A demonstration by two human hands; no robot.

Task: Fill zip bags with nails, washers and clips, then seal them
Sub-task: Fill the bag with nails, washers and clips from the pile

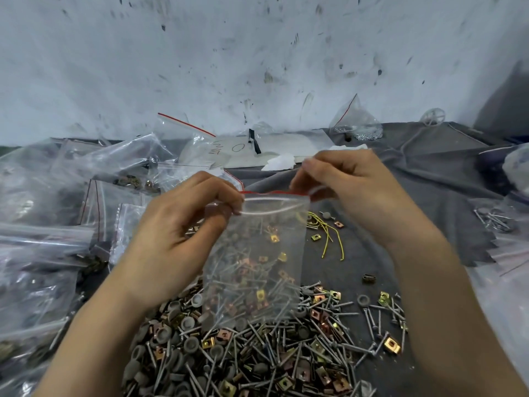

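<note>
a grey cloth point(429, 173) lies below a scuffed white wall point(257, 53), thin yellow wires point(327, 239) lying on it.

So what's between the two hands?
In the head view, the red-edged top of the clear zip bag stretches between the left hand and the right hand; both pinch its corners.

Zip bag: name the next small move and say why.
Probably press the zip shut, from one corner across. The left hand and right hand pinch the top corners of the bag, nails and clips seem to lie inside, and its two zip lines look parted, so the mouth seems unsealed.
</note>
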